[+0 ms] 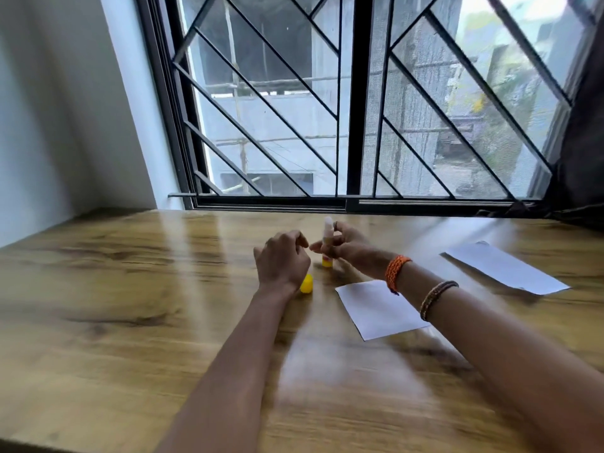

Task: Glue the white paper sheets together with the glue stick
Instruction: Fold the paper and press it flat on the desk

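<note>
My right hand (346, 243) holds the glue stick (327, 240) upright near the middle of the wooden table (114, 305); its white glue tip points up and its yellow base rests close to the tabletop. The yellow cap (306, 284) lies on the table just under my left hand (281, 261), whose fingers are loosely curled and hold nothing. A small white paper sheet (376, 310) lies beneath my right forearm. A second, longer white sheet (505, 268) lies further right.
A barred window (353, 109) runs along the far edge of the table. A white wall (49, 125) stands to the left. A dark curtain (585, 142) hangs at the far right corner.
</note>
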A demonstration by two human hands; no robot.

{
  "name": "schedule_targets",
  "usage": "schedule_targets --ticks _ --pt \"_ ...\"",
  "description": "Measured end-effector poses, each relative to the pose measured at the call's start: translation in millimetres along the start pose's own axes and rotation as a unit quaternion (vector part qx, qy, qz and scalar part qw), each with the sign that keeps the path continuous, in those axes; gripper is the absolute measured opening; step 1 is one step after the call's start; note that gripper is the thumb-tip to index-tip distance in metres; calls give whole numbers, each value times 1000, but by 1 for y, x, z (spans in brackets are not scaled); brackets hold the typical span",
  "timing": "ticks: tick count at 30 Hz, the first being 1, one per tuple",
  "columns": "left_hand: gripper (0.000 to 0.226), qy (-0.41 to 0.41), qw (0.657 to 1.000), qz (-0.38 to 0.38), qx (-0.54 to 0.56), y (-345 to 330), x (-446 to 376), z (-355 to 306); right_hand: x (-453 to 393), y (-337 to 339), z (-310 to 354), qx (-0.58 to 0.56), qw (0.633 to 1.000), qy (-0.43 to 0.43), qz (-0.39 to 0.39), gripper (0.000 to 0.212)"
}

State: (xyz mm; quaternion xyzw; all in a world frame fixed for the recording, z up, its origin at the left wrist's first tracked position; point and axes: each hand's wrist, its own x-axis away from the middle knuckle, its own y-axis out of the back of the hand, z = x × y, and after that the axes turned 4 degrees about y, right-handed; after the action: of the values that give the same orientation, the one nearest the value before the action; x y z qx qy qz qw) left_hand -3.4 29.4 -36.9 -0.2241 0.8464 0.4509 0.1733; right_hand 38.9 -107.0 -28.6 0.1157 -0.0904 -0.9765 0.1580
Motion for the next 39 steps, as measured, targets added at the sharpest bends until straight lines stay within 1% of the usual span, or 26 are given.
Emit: schedule_targets --ticks 2,5,9,12,16,19,22,23,25,26,27,29,30,32,34,36,38,39 --pt "30 6 1000 -14 0 1 -1 0 -3 -3 -4 1 1000 -9 14 24" --pt "30 21 999 -25 16 4 -4 -1 -8 -2 -4 3 1000 -1 21 26" --pt "30 17 999 -31 9 4 -6 -1 -13 1 -5 16 999 1 32 21" --pt "30 17 999 -39 2 3 -6 -2 -16 1 -4 53 998 -5 40 31" --pt "29 36 998 -50 5 3 -5 -2 -13 -2 -2 66 996 -7 55 34" --pt "28 43 997 -68 14 6 -5 -2 -11 -2 1 74 996 -6 44 36" --pt "26 19 996 -82 29 9 -3 -6 -8 6 9 87 995 -1 39 32" --pt "26 6 996 -81 35 10 -2 -8 -6 12 12 98 995 2 35 34" --pt "23 -37 996 -63 56 11 2 -16 0 28 18 132 991 4 10 50" --pt "21 -69 994 -38 71 11 5 -21 5 39 20 160 987 12 -3 55" --pt "20 -107 991 -4 86 11 10 -27 13 52 21 191 981 25 -10 55" --pt "21 -185 975 72 100 7 21 -40 33 83 18 264 963 44 -25 48" --pt "22 -217 967 95 95 4 27 -46 44 99 16 305 950 44 -39 44" --pt "23 -261 953 131 76 -4 34 -61 66 134 9 375 920 35 -105 37" --pt "24 -285 937 180 87 -14 37 -79 84 168 2 438 878 10 -192 28" --pt "24 -296 926 211 102 -25 35 -95 98 194 -2 469 840 -50 -269 16" --pt "23 -284 928 213 111 -40 31 -111 107 215 -9 467 818 -106 -318 19" --pt "23 -266 933 211 116 -49 29 -118 111 223 -14 456 817 -129 -329 20"
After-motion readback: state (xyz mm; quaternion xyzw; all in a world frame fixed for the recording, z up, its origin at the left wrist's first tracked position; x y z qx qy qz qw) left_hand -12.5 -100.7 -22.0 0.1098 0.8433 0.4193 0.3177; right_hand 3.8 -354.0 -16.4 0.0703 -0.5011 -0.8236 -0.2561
